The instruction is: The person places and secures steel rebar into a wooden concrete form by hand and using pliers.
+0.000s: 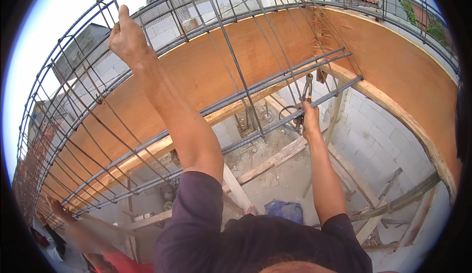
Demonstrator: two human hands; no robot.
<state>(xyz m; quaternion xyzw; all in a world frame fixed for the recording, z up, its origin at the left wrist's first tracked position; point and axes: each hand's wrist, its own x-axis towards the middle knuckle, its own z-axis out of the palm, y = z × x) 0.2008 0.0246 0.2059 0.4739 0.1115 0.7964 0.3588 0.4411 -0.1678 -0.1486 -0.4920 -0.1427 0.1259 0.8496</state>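
A long rebar cage [238, 94] of ribbed bars and thin square stirrups runs across in front of me. My left hand [129, 39] is raised high at the left, closed around the cage's upper part with the thumb up; its fingertips are hidden. Lower and to the right, my right hand [310, 118] grips steel pincers [308, 87] with orange-and-black handles. The pincers' head points up, beside the cage's lower bars near their right ends. A dark wire loop [289, 111] shows just left of that hand; whether I hold it is unclear.
Plywood formwork [236, 39] stands behind the cage and turns a corner at the right, edged by a timber beam [383, 91]. Below are a grey block wall [373, 125], planks [275, 160] and a blue sheet [284, 211]. Another person's arm [81, 231] reaches in at lower left.
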